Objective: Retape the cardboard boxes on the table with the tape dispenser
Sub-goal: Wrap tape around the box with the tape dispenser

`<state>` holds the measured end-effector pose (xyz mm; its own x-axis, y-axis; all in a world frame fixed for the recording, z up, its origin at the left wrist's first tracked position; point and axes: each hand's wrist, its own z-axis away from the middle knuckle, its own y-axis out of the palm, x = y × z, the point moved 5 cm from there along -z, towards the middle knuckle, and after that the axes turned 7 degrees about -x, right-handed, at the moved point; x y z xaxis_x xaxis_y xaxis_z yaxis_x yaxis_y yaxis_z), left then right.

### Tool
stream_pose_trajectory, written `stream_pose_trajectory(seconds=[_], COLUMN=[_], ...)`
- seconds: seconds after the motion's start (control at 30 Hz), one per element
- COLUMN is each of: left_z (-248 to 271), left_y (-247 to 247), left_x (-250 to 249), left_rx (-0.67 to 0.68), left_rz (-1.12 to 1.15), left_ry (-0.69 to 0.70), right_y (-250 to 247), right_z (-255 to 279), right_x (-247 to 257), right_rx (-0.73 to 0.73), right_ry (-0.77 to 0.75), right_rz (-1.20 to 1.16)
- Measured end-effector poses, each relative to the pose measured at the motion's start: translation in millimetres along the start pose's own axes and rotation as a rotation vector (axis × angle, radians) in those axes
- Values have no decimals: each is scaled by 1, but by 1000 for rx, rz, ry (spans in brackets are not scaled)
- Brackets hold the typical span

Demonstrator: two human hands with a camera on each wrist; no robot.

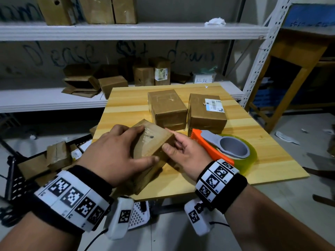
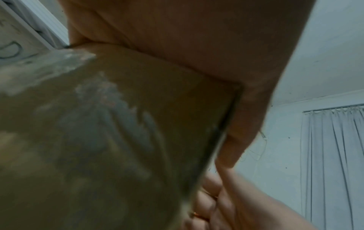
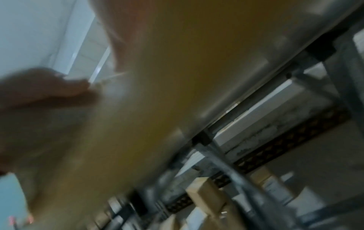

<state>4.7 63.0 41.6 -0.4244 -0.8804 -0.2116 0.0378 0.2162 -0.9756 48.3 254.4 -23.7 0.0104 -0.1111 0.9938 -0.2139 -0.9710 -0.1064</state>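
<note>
A: Where is the small cardboard box (image 1: 151, 142)?

B: Tilted at the near edge of the wooden table (image 1: 126, 107), held between both hands. The left hand (image 1: 117, 153) curls over its top and left side; the right hand (image 1: 183, 153) pinches its right corner with thumb and fingers.

A: And the tape dispenser (image 1: 223, 147)?

B: Lying on the table just right of the right hand, orange handle toward the box, untouched.

A: Other boxes?

B: 2 taped boxes (image 1: 167, 107) stand side by side behind the held box; the labelled box (image 1: 206, 113) is the right 1.
</note>
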Motion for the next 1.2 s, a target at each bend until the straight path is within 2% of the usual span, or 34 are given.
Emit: stream_pose_trajectory(seconds=[0.1, 0.17, 0.23, 0.33, 0.4, 0.53, 0.63, 0.8, 0.93, 1.0, 1.1, 1.2], left_z=[3, 6, 6, 2, -2, -6, -11, -17, -16, -14, -9, -8], left_y=[-5, -10, -3, 12, 18, 27, 31, 33, 33, 37, 44, 41], left_x=[1, 2, 4, 5, 3, 3, 6, 9, 17, 19, 17, 16], left_rx=[-8, -47, -53, -45, -41, -27, -42, -29, -58, -40, 70, 97], left_rz=[137, 461, 780, 978, 992, 1073, 1051, 1023, 925, 1041, 1242, 1174], left_ry=[-53, -124, -229, -317, -334, -412, -430, -393, -353, -404, -502, -557], right_y=[2, 4, 6, 14, 21, 23, 22, 21, 19, 24, 30, 24], right_z=[0, -2, -2, 0, 0, -6, -5, 0, 4, 10, 11, 11], right_x=[9, 11, 12, 14, 13, 9, 10, 12, 14, 17, 17, 21], right_rx=[-109, -173, -180, -130, -104, -214, -233, -276, -305, -308, -268, -214], right_ry=[5, 50, 112, 199, 247, 247, 249, 234, 207, 243, 256, 286], right_rz=[34, 74, 90, 49, 7, -87, -15, 37, -23, -23, -5, 109])
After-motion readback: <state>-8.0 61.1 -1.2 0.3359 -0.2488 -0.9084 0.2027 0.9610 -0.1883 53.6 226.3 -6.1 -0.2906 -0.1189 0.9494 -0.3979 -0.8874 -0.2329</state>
